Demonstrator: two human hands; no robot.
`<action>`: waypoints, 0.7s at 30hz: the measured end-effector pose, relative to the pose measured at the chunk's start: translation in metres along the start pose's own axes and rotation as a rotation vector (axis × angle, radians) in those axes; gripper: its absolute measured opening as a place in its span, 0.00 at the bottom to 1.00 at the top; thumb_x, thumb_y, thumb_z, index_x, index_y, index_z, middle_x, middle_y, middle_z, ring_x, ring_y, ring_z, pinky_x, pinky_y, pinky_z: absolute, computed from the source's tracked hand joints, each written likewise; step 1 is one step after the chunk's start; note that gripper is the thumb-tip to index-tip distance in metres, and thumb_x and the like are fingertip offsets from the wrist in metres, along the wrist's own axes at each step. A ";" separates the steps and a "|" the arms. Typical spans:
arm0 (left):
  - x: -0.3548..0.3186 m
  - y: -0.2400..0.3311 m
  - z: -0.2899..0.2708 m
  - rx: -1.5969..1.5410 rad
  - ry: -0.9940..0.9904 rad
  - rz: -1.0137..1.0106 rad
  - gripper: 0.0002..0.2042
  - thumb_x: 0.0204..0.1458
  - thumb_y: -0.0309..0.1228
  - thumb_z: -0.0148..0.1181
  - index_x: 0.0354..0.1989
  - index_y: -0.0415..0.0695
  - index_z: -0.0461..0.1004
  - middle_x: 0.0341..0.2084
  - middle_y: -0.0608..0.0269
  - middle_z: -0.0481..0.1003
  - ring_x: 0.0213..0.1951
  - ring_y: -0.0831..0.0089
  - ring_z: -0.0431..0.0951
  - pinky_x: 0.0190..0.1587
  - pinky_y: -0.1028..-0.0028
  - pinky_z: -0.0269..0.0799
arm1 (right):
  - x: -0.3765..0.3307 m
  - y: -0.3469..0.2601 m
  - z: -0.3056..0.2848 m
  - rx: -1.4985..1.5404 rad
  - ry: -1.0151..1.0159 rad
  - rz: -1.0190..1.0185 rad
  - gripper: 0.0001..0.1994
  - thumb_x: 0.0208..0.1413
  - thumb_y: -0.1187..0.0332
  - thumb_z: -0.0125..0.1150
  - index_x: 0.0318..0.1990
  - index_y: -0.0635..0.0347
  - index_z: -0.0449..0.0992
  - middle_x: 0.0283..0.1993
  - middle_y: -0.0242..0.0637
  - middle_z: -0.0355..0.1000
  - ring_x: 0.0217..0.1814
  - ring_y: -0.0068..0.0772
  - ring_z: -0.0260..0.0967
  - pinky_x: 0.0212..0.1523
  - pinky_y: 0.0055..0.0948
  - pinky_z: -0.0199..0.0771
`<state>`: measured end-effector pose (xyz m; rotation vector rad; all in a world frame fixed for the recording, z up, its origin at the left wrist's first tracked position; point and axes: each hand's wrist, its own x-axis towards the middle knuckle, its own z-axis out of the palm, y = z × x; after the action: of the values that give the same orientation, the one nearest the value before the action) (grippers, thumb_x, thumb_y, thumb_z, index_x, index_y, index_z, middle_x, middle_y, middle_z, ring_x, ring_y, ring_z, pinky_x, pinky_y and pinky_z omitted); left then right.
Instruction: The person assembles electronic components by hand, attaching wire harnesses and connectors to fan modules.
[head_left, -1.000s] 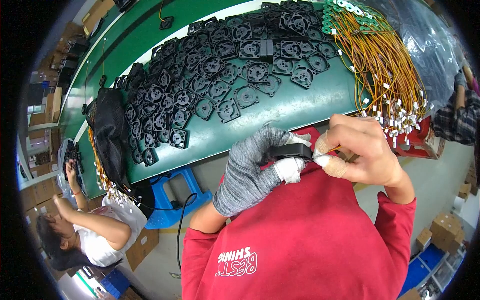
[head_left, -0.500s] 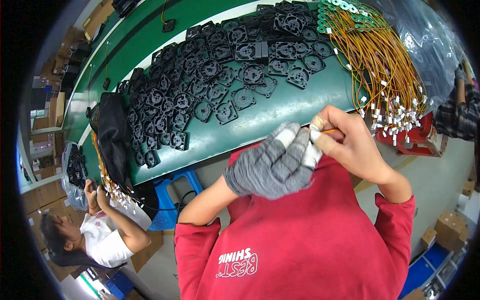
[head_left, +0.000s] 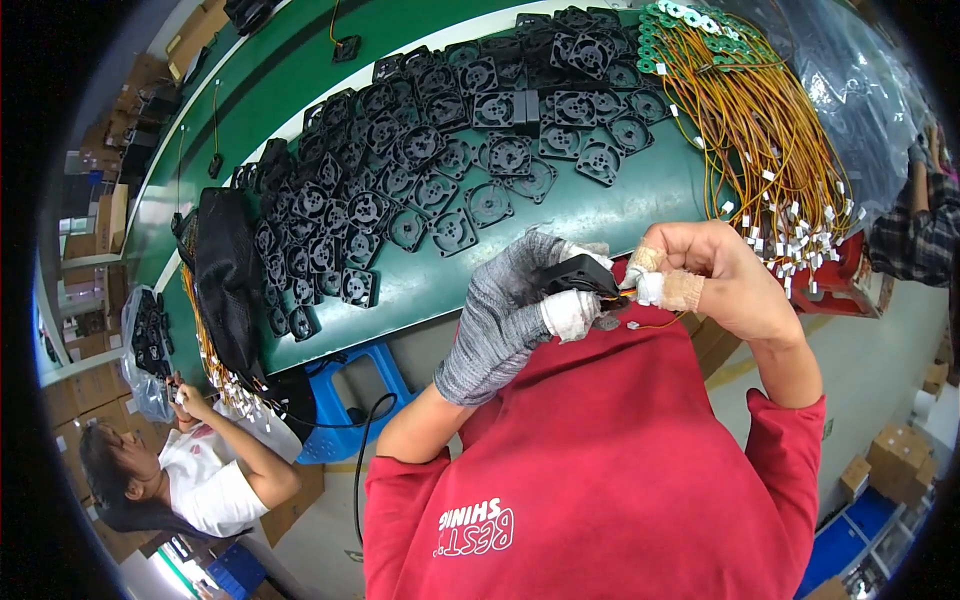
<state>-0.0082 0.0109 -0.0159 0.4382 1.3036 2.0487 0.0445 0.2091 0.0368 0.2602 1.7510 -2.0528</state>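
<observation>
My left hand (head_left: 490,320), in a grey glove with white-wrapped fingertips, grips a black fan frame (head_left: 578,274) just beyond the table's near edge. My bare right hand (head_left: 745,285) has tape round its thumb and index finger. Those fingers pinch thin orange and yellow wires (head_left: 627,294) at the frame's right side. A loose length of wire hangs below the pinch. Inside the frame, details are mostly covered by the fingers. Many more black fan frames (head_left: 489,203) are spread over the green table (head_left: 570,212) ahead of both hands.
At the table's right lie orange-brown wires (head_left: 765,125) with white connectors and green ring-shaped boards (head_left: 655,52), beside clear plastic (head_left: 850,90). Black mesh cloth (head_left: 228,285) drapes the left end. Below are a blue stool (head_left: 390,372) and a co-worker (head_left: 215,480); another person (head_left: 920,220) stands far right.
My left hand has turned over and moved slightly left, bringing the black fan frame into view. My right hand has shifted slightly down and right, still pinching wires.
</observation>
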 end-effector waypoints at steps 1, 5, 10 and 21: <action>0.000 -0.001 -0.001 -0.011 0.003 -0.019 0.17 0.43 0.27 0.60 0.43 0.36 0.68 0.37 0.60 0.72 0.36 0.75 0.74 0.41 0.75 0.71 | 0.000 0.000 0.001 0.000 0.000 0.002 0.07 0.46 0.69 0.61 0.29 0.63 0.72 0.23 0.21 0.65 0.23 0.07 0.55 0.22 0.11 0.52; -0.001 -0.005 -0.002 -0.136 0.015 -0.040 0.17 0.44 0.28 0.60 0.42 0.36 0.68 0.35 0.59 0.73 0.34 0.74 0.74 0.39 0.74 0.72 | 0.000 0.000 0.002 0.013 -0.010 0.000 0.07 0.47 0.68 0.61 0.29 0.62 0.71 0.23 0.21 0.65 0.23 0.06 0.56 0.22 0.10 0.52; -0.001 0.010 0.006 -0.280 -0.046 -0.225 0.14 0.45 0.28 0.58 0.40 0.35 0.68 0.27 0.56 0.74 0.26 0.69 0.76 0.32 0.75 0.71 | -0.001 0.004 0.002 0.013 -0.026 -0.026 0.08 0.48 0.68 0.61 0.29 0.62 0.71 0.23 0.21 0.65 0.23 0.06 0.56 0.22 0.10 0.53; -0.010 0.011 0.012 -0.325 -0.087 -0.292 0.14 0.47 0.32 0.57 0.39 0.37 0.66 0.30 0.54 0.72 0.31 0.63 0.76 0.32 0.67 0.77 | -0.007 0.018 0.005 -0.140 -0.008 -0.328 0.06 0.46 0.75 0.60 0.30 0.66 0.69 0.30 0.31 0.69 0.31 0.16 0.63 0.33 0.17 0.65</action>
<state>0.0025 0.0093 -0.0003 0.1744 0.9010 1.9218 0.0591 0.2036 0.0247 -0.0841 2.0319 -2.1277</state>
